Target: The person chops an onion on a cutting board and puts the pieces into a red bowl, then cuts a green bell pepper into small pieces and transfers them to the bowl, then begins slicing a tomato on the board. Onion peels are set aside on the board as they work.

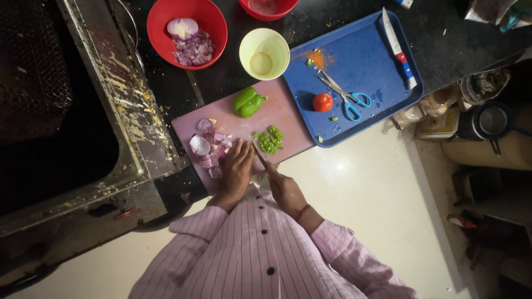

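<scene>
Pink cutting board at the counter's front edge — left hand lies flat, fingers pressed together beside the onion pieces. Right hand grips a knife, fingers curled round the handle, blade near the chopped green pepper — half pepper at the board's far edge.

The single head-worn camera is looking almost straight down from above the person's chest, so the striped shirt is filling the bottom of the frame. It is facing the counter edge, where the left hand and right hand are sitting just below centre. It is standing well back: beyond the hands the cutting board, blue tray and bowls are showing, and right of the right hand, the floor.
</scene>
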Available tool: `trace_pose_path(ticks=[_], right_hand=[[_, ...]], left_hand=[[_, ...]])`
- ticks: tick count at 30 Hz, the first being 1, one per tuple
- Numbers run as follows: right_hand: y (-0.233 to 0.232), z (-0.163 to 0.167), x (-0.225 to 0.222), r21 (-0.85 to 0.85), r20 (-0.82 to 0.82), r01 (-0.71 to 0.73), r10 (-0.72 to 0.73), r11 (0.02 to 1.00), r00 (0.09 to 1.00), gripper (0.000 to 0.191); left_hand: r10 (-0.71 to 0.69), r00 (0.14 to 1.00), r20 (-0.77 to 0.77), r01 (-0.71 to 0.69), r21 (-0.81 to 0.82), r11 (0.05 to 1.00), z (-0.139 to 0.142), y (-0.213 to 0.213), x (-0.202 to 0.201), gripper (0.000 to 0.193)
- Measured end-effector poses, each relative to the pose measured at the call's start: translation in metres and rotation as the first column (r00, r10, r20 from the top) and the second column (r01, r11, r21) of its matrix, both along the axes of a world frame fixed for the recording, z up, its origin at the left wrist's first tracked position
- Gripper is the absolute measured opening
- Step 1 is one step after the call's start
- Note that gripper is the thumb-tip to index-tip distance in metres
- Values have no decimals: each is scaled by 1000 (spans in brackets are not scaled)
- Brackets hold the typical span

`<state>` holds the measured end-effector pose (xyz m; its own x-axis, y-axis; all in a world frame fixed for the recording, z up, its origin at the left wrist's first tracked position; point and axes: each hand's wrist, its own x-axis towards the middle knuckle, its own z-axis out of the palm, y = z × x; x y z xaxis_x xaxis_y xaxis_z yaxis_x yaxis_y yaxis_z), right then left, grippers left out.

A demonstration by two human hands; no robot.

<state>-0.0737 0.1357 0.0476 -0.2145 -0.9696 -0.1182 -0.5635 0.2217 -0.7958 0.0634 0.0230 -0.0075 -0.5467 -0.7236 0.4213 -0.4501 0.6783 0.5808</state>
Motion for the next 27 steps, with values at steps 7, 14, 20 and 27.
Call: trace_pose_path(ticks=[7, 14, 20, 27], right_hand=[[-3, -22, -5, 85, -61, -2, 8, 996, 998, 50], [13, -27, -29, -56, -124, -8, 1, 998, 992, 45], [2, -16, -37, 149, 144, 173, -195, 974, 970, 44], [14, 14, -34, -108, -46, -115, 111, 988, 993, 42]], left_hand=[[-21, 999, 24, 23, -72, 997, -1, -3, -3, 34], [-40, 999, -29, 41, 45, 998, 10, -2, -1, 23], [33, 995, -91, -15, 187, 982, 4, -2, -15, 55], [107, 994, -35, -103, 90, 991, -3, 5, -6, 30]])
